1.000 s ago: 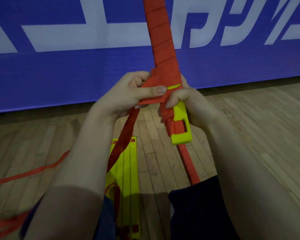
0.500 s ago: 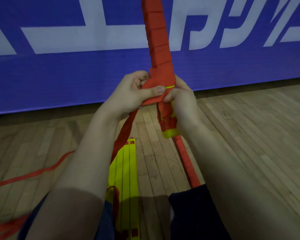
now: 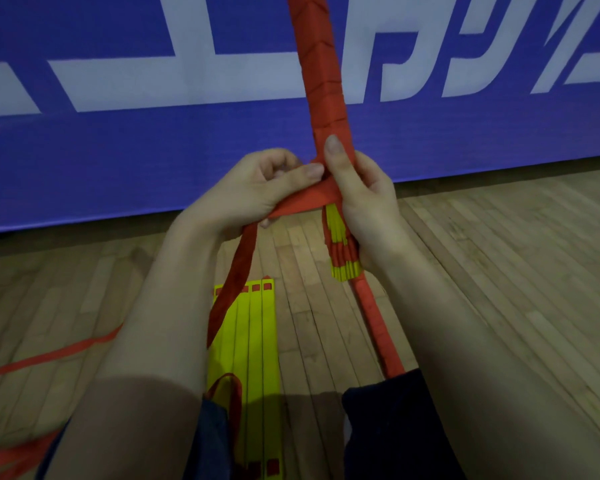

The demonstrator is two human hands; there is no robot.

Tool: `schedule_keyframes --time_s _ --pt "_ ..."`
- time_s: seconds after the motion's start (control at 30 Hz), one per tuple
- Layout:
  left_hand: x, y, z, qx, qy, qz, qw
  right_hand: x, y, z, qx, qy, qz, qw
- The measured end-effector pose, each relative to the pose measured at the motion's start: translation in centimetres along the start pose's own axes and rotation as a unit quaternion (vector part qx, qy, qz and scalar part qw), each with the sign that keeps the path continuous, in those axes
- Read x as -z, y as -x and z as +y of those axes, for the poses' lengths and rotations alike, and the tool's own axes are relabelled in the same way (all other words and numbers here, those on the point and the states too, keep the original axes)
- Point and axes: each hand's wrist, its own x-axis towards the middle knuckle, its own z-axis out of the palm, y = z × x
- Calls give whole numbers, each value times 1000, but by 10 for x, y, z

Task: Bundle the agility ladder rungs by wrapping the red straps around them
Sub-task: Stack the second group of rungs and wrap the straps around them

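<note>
Hands: L (image 3: 257,188) pinches red strap (image 3: 305,202); R (image 3: 364,209) grips rung bundle (image 3: 340,251).

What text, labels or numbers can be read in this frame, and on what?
On the blue banner: large white characters, cut off by the frame's top edge; not readable as a word.
On the yellow ladder rungs and red straps: no text visible.

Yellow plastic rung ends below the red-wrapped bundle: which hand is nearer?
Right. The right hand grips the red-wrapped bundle directly beside the yellow plastic rung ends; the left hand sits up-left of them, pinching the flat red strap.
</note>
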Motion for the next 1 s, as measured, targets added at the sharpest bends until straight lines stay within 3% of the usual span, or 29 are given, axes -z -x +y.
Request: schedule_keyframes --time_s 0.1,0.17,0.47,0.63,1.0 --pt "5 8 5 34 -29 -102 994 6 -1 -6 7 17 0 1000" --pt "10 9 4 31 -24 -122 992 10 -1 -10 -2 12 0 1000" --pt "10 3 5 5 32 -50 998 17 1 -16 -12 -37 -12 999" --pt "10 2 1 19 -23 -103 994 16 2 -15 -4 -13 -17 1000" --pt "8 2 5 -9 -23 -56 998 25 -1 -16 7 16 1 1000"
